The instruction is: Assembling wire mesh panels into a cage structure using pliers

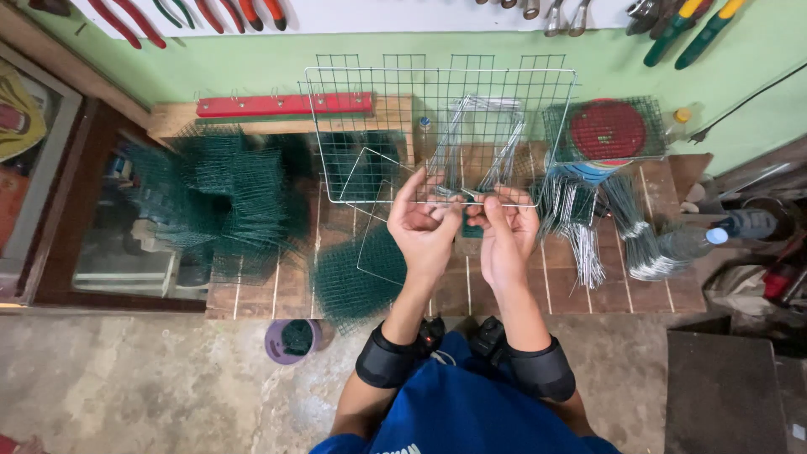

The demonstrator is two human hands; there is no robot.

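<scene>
Both hands, the left hand point(423, 225) and right hand point(505, 231), pinch the bottom edge of a wire grid panel point(437, 126) held upright above the table point(588, 290), seemingly mid-fastening; the next move calls for steady fingertip grip.

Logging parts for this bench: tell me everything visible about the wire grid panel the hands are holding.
The wire grid panel is a rectangular mesh of thin green wire in small squares, edged by a pale metal wire frame. It is held up flat facing the camera, above the wooden workbench. The left hand and right hand pinch its bottom edge near the middle. Stacks of green mesh and wire bundles show behind it.
</scene>
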